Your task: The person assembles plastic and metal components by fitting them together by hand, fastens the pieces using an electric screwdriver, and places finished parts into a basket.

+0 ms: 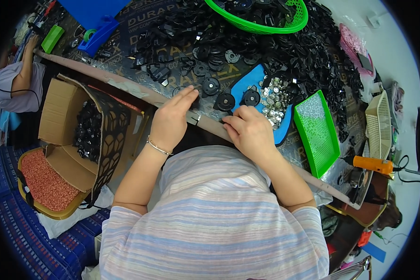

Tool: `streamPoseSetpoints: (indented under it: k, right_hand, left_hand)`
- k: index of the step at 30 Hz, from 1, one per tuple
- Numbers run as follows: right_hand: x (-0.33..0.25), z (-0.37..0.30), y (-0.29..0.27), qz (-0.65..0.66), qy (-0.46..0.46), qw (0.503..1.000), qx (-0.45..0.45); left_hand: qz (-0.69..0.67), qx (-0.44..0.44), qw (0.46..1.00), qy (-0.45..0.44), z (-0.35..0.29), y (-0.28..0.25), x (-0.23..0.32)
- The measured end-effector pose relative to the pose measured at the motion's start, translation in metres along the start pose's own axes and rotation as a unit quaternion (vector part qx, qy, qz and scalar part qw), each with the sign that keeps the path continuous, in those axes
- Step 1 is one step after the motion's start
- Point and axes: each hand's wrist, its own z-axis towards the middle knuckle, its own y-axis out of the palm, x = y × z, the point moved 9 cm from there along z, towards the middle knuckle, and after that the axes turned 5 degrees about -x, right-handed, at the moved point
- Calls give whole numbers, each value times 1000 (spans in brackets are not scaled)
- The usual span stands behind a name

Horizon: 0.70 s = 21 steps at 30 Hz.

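Note:
My left hand is over the table's front edge, its fingers stretched out and close together, with the fingertips beside a dark part. My right hand is bent at the edge, thumb and fingers drawn together; anything between them is hidden. Between and just beyond my hands lie round black plastic parts, among them a disc with a hub, another disc and one on a blue tray. Small silvery round metal pieces are heaped on that tray beside my right hand.
Black plastic parts cover much of the table. A green basket stands at the back. To the right are a green tray of tiny pieces and an orange-handled tool. An open cardboard box stands left; a person works beyond.

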Motion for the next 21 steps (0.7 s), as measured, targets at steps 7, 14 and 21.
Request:
streamPoseSetpoints:
  k: [7,14,21]
  right_hand:
    - [-13,20,16,-59,-31,997,-39]
    - [-32,42,35,-60,-87,993,-53]
    - [-39,57,56,-105,-99,984,-102]
  left_hand:
    - [29,-2,999,37,-3,5,-9]
    - [-185,94,974,-91,-16,-25,-40]
    - [-555,84,799,-214,-48,-6,-61]
